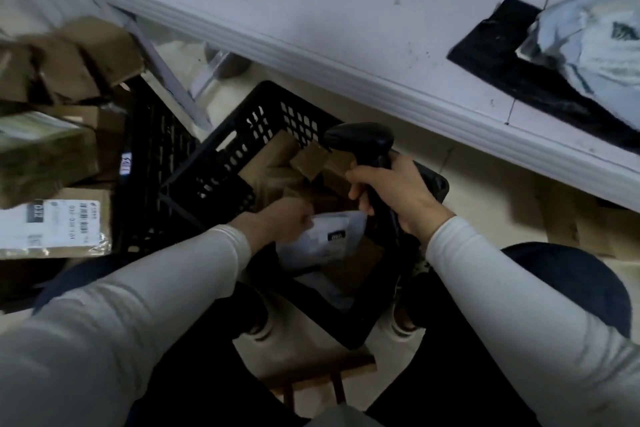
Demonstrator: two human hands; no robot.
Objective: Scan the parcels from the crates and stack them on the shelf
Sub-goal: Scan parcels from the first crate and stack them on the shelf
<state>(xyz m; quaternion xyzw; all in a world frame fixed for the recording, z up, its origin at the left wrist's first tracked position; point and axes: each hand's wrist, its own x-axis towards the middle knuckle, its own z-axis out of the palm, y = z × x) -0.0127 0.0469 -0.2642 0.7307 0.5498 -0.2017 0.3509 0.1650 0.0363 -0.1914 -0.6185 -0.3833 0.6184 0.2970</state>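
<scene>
Fingers (pixel 304 217) of the left hand (pixel 277 224) seem to pinch a white labelled flat parcel (pixel 329 239) lying in the black perforated plastic crate (pixel 273 90). The right hand (pixel 394 191) grips a black pistol-shaped handheld scanner (pixel 360 142). This looks like the picking step; next, the parcel should be lifted label-up under the scanner.

Blurred cardboard boxes (pixel 52 73) at the left edge, grey bag (pixel 595 45) partly beyond the right edge.
</scene>
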